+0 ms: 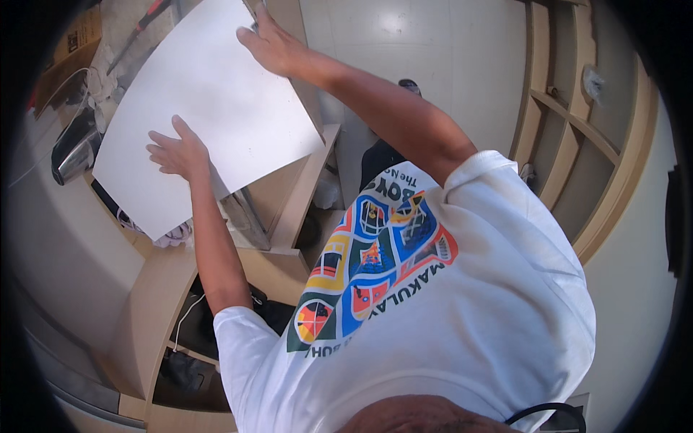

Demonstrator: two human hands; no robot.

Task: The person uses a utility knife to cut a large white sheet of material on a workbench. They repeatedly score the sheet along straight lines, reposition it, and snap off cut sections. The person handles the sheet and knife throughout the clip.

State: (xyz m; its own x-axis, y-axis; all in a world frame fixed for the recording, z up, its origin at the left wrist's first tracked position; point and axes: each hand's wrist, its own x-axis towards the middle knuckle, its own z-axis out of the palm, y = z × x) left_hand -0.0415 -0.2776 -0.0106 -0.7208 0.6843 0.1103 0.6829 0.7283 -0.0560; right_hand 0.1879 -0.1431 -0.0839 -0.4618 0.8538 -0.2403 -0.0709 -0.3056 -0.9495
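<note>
A large white sheet [211, 103] lies at a slant over a cluttered work surface, its near corner jutting past the edge. My left hand [181, 151] is spread over its lower left part, fingers apart, holding nothing. At the sheet's upper right edge is my right hand [276, 48], its thumb over the white face and its fingers by the rim. A small greyish thing shows between thumb and fingers there; whether it is a tool or part of the edge I cannot tell. Small dark specks dot the sheet near its right corner.
A red-and-black handled tool [138, 32], a cardboard box [73, 40] and a shiny metal object [78, 154] are at the left. Below the sheet stands a pale wooden cabinet [162, 303] with open compartments. A wooden frame with shelves [574, 122] is at the right.
</note>
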